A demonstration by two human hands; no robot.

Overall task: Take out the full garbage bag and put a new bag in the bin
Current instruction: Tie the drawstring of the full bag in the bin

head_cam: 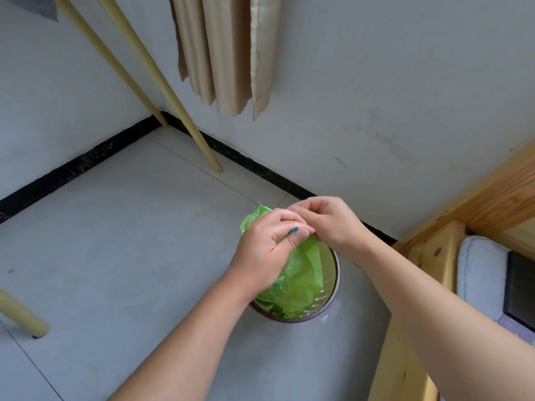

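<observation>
**Both hands pinch the green bag's gathered top**

The left hand (pixel 270 241) and right hand (pixel 327 222) meet fingertip to fingertip, each grip clenched on the bunched mouth of the green garbage bag (pixel 301 279). The bag sits in the round bin (pixel 335 285) on the tiled floor (pixel 130 241), near the wall's black baseboard (pixel 86 160) and beside a wooden bed frame (pixel 428 256).

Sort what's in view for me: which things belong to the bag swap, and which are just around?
In the job: translucent green plastic garbage bag; round bin holding it; left hand and right hand gathering the bag's top.

Just around: beige hanging curtain; pale yellow furniture legs; light wooden frame; grey cushion.
</observation>
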